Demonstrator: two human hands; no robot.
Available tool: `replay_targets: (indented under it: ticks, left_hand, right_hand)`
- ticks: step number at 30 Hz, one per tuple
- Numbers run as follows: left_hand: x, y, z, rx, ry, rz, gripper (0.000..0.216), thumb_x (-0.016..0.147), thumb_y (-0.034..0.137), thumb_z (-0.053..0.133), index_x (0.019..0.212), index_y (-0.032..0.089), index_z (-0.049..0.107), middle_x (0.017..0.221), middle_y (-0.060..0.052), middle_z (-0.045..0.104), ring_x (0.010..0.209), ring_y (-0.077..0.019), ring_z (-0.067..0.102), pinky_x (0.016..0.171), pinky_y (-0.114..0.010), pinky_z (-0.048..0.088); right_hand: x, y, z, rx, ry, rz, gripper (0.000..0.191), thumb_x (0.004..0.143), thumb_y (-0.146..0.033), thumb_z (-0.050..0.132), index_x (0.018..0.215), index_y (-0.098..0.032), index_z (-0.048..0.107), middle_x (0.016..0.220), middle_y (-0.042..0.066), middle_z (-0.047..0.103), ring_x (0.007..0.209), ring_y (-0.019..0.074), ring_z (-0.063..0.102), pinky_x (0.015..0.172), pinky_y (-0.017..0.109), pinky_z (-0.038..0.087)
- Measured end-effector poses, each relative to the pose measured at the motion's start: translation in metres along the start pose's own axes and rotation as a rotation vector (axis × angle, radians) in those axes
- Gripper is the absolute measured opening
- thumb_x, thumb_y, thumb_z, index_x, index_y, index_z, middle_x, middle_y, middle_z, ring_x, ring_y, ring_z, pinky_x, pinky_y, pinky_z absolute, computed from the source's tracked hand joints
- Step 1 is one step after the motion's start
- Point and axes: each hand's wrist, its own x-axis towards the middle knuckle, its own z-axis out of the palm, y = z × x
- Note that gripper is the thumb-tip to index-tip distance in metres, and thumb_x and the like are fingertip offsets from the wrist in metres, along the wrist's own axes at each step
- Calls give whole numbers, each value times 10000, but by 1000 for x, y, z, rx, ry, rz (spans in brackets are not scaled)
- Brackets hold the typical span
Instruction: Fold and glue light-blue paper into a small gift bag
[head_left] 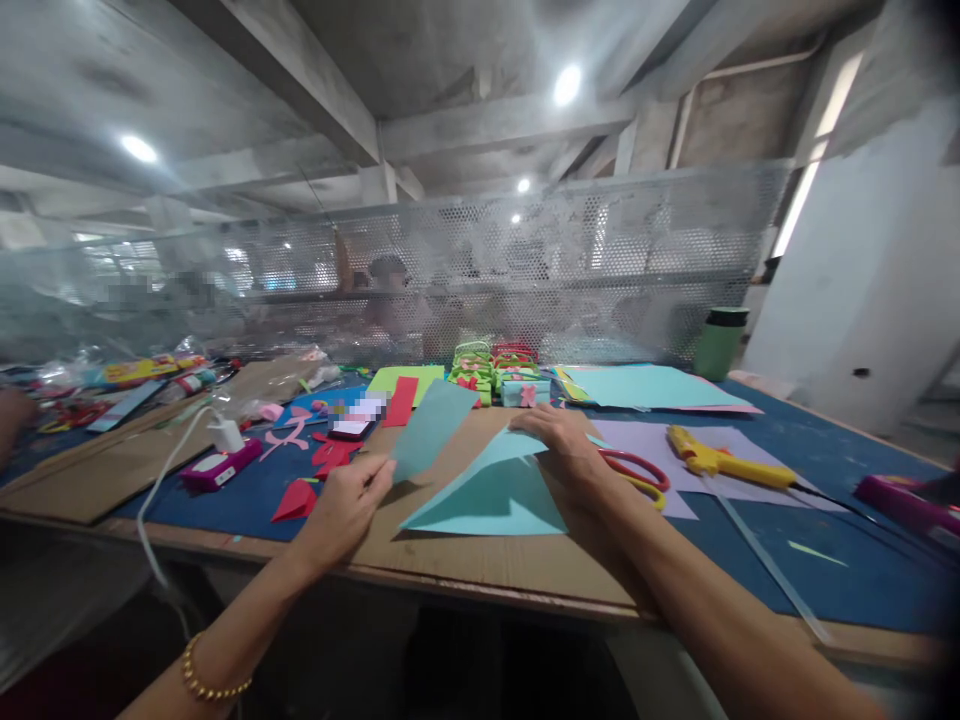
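Note:
My left hand (351,505) is closed, pinching the lower corner of a teal paper strip (435,425) that stands tilted up from the table. A larger light blue paper sheet (495,490) lies on the brown cardboard (480,570), its upper part lifted and curled. At the top of that sheet my right hand (559,440) has its fingers closed on the edge; the fingertips are partly hidden. Scissors (637,475) with red and yellow handles lie beside my right wrist, their blades out of sight.
A yellow glue gun (724,465) rests on lilac paper (622,440) to the right. Small green paper baskets (472,380), stacked blue sheets (652,388) and a green bottle (720,345) stand behind. Red paper cutouts (334,452), a phone (360,412) and a purple power strip (221,465) lie left.

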Motion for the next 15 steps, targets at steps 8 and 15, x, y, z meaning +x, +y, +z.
replay_targets:
  ticks: [8, 15]
  left_hand:
    - [27, -28, -65, 130, 267, -240, 382, 877, 446, 356, 756, 180, 603, 702, -2, 586, 701, -166, 519, 611, -229, 372]
    - [53, -99, -123, 303, 303, -529, 174, 830, 235, 534, 803, 127, 667, 692, -44, 658, 733, -217, 621, 613, -249, 412]
  right_hand:
    - [0, 6, 8, 38, 278, 95, 230, 950, -346, 477, 911, -208, 657, 855, 76, 693, 775, 213, 622, 752, 340, 468]
    - [-2, 5, -1, 86, 421, 256, 262, 924, -429, 474, 814, -213, 575, 655, 7, 571, 584, 156, 496, 589, 270, 407]
